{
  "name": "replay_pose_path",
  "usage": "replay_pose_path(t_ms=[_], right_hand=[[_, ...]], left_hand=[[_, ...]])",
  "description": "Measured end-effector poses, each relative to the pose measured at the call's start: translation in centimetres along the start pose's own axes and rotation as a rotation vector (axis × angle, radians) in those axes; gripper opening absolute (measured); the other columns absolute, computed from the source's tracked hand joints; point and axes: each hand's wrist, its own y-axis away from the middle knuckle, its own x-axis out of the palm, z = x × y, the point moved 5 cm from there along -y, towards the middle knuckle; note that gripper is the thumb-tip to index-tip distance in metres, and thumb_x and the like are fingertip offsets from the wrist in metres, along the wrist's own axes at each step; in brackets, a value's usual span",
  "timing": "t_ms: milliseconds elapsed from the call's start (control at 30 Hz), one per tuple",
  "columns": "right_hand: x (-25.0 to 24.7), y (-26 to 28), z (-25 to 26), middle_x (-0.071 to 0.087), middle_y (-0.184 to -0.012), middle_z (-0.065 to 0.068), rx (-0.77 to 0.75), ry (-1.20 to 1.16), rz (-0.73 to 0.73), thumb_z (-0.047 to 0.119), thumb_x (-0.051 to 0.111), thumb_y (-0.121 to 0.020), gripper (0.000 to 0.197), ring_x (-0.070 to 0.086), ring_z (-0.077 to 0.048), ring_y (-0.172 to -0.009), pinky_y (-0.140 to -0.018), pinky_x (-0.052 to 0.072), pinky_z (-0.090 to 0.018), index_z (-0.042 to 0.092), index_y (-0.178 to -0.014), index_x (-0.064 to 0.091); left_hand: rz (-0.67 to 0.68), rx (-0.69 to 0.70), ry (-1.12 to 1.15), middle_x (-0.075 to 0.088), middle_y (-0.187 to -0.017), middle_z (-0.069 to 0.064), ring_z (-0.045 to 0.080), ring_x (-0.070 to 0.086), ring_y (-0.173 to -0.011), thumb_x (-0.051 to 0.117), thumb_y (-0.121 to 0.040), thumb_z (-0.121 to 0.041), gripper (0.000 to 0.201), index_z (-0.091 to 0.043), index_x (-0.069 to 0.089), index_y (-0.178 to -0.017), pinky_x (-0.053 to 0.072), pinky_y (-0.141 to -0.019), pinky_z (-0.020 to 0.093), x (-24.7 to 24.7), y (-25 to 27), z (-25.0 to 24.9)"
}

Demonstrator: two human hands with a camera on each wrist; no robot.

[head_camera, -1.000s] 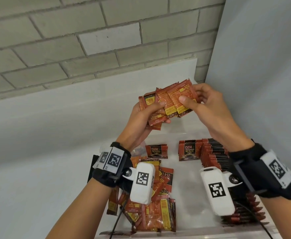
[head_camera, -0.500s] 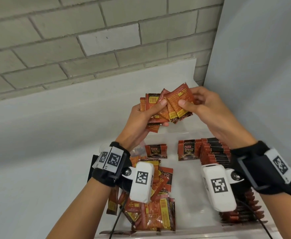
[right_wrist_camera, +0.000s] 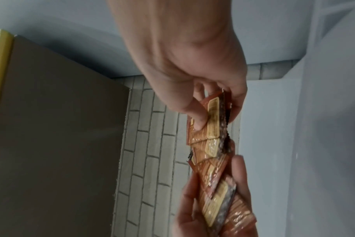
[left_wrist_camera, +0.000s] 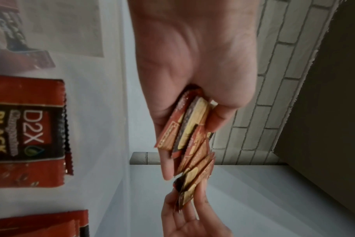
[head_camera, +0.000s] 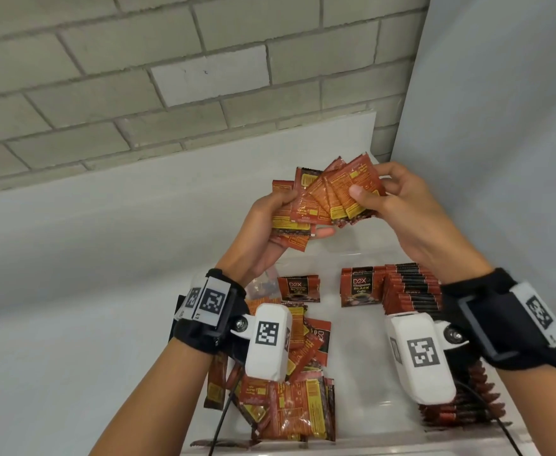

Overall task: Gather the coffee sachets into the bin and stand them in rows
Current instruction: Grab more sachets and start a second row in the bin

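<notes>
Both hands are up above the clear bin (head_camera: 362,350), sharing one fanned-out bunch of coffee sachets (head_camera: 326,199). The left hand (head_camera: 266,225) is gripping the lower left end of the fan, thumb curled over the front and fingers wrapped behind. The right hand (head_camera: 398,205) is pinching the upper right end, thumb pressing on the face of the top sachet with the fingers curled behind it. Down in the bin, a row of standing sachets (head_camera: 408,287) is lining its right side, one lone sachet (head_camera: 299,288) is standing toward the bin's far left, and a messy heap of loose sachets (head_camera: 289,406) is lying in the near left part. Behind the bin, a brick wall (head_camera: 171,77) is running across.
</notes>
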Motion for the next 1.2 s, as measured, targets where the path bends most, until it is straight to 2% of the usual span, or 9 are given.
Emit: replay_pose_path(t_ms=[100, 233, 333, 633, 733, 867, 967, 1100, 1200], right_hand=[[0.2, 0.0, -0.3, 0.069, -0.106, -0.006, 0.067, -0.091, -0.005, 0.015, 0.069, -0.086, 0.023, 0.066, -0.019, -0.101, -0.093, 0.051, -0.034, 0.018, -0.105, 0.056], [1.0, 0.4, -0.4, 0.067, -0.110, -0.004, 0.126, -0.089, 0.091, 0.021, 0.066, -0.088, 0.034, 0.064, -0.015, -0.102, -0.088, 0.048, -0.026, 0.011, -0.119, 0.058], [1.4, 0.8, -0.3, 0.070, -0.107, -0.002, 0.147, -0.074, 0.154, 0.020, 0.064, -0.090, 0.024, 0.066, -0.012, -0.101, -0.087, 0.050, -0.025, 0.012, -0.113, 0.064], [2.6, 1.3, -0.9, 0.069, -0.110, -0.008, 0.234, -0.094, 0.225, 0.021, 0.064, -0.090, 0.034, 0.067, -0.015, -0.100, -0.085, 0.056, -0.030, 0.010, -0.120, 0.055], [3.1, 1.6, -1.0, 0.066, -0.114, -0.009, 0.262, -0.135, 0.265, 0.021, 0.063, -0.091, 0.037, 0.066, -0.014, -0.102, -0.080, 0.058, -0.029, 0.009, -0.124, 0.052], [3.8, 1.8, -0.8, 0.071, -0.105, 0.001, 0.249, -0.151, 0.337, 0.022, 0.054, -0.096, 0.028, 0.067, -0.005, -0.096, -0.085, 0.055, -0.025, 0.011, -0.122, 0.059], [4.3, 2.1, -0.7, 0.071, -0.105, -0.001, 0.266, -0.217, 0.375, 0.022, 0.049, -0.098, 0.028, 0.066, -0.008, -0.100, -0.091, 0.052, -0.027, 0.010, -0.122, 0.059], [4.6, 2.1, -0.7, 0.065, -0.116, -0.015, 0.286, -0.304, 0.373, 0.017, 0.038, -0.101, 0.033, 0.058, -0.017, -0.109, -0.100, 0.045, -0.030, 0.003, -0.124, 0.058], [4.9, 2.2, -0.5, 0.064, -0.120, -0.018, 0.280, -0.387, 0.395, 0.013, 0.035, -0.101, 0.032, 0.059, -0.016, -0.106, -0.095, 0.047, -0.027, 0.000, -0.119, 0.059]], left_hand=[[0.034, 0.020, -0.045, 0.064, -0.121, 0.023, 0.040, 0.060, -0.113, 0.043, -0.098, -0.009, 0.032, 0.005, 0.053, -0.125, 0.047, -0.100, 0.053, -0.2, -0.1, 0.1], [0.031, 0.030, -0.131, 0.068, -0.111, 0.016, 0.029, 0.067, -0.099, 0.050, -0.095, -0.006, 0.030, 0.002, 0.055, -0.123, 0.056, -0.088, 0.038, -0.2, -0.1, 0.3], [0.046, 0.063, -0.142, 0.066, -0.119, 0.017, 0.029, 0.065, -0.105, 0.052, -0.094, -0.008, 0.038, -0.001, 0.051, -0.131, 0.053, -0.094, 0.040, 0.0, -0.1, 0.3], [0.039, 0.114, -0.060, 0.062, -0.126, 0.009, 0.024, 0.062, -0.113, 0.035, -0.103, -0.026, 0.035, -0.012, 0.052, -0.130, 0.053, -0.095, 0.038, 0.4, -0.2, 0.2], [0.062, 0.132, -0.047, 0.055, -0.138, 0.007, 0.025, 0.055, -0.124, 0.031, -0.102, -0.032, 0.043, -0.012, 0.045, -0.137, 0.051, -0.097, 0.036, 0.7, -0.1, 0.3], [0.084, 0.141, -0.039, 0.048, -0.145, 0.010, 0.026, 0.049, -0.131, 0.034, -0.093, -0.044, 0.059, -0.013, 0.040, -0.143, 0.047, -0.103, 0.036, 1.1, -0.3, 0.7], [0.135, 0.132, -0.006, 0.046, -0.146, 0.008, 0.024, 0.045, -0.134, 0.034, -0.088, -0.052, 0.067, -0.015, 0.038, -0.144, 0.042, -0.108, 0.039, 1.4, -0.2, 0.9], [0.200, 0.082, 0.051, 0.047, -0.145, 0.007, 0.022, 0.044, -0.134, 0.060, -0.079, -0.059, 0.081, -0.013, 0.041, -0.143, 0.039, -0.111, 0.035, 1.6, 0.1, 1.0], [0.241, 0.026, 0.109, 0.059, -0.130, 0.010, 0.020, 0.055, -0.122, 0.083, -0.068, -0.043, 0.067, -0.013, 0.063, -0.124, 0.042, -0.105, 0.030, 1.8, 0.2, 1.0]])
